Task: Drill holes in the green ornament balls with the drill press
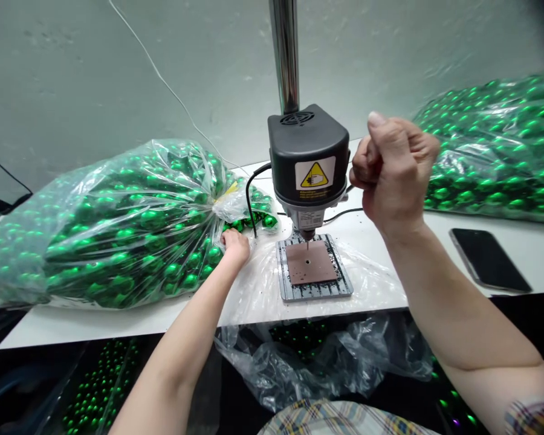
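At the tied neck of a clear bag of shiny green balls, my left hand has its fingers bent beside some loose-looking green balls; what its fingertips hold is hidden. My right hand is raised in a fist to the right of a black drill press, its fingers curled round the press's side where any handle is hidden. Below the thin drill bit, a brown square plate with a small dark hole lies on the grey slotted base, among dark shavings.
Another bag of green balls lies at the right rear. A black phone rests near the table's right front edge. Crumpled clear plastic hangs below the front edge. A metal column rises behind the drill head.
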